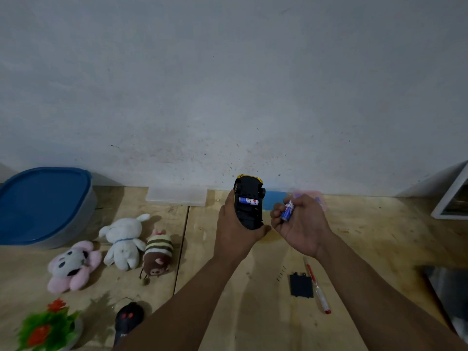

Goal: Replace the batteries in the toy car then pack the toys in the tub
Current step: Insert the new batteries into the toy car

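- Above the wooden table (228, 312), mid-scene: left hand (235, 234) wrapped around toy car (249, 206), flipped belly-up, one battery (249, 201) sitting in the open bay
- Just right: right hand (301, 224) pinching loose batteries (288, 211)
- Far left: lidded tub (43, 206), plush toys (121, 244) near it
- Near right: battery cover (300, 285) beside screwdriver (317, 287)

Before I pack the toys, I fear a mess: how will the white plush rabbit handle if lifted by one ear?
The white plush rabbit lies slumped flat on the table with limbs splayed, so it will probably hang floppy. It looks soft and stuffed, so likely light for its size. Its fabric should hardly slip or roll.
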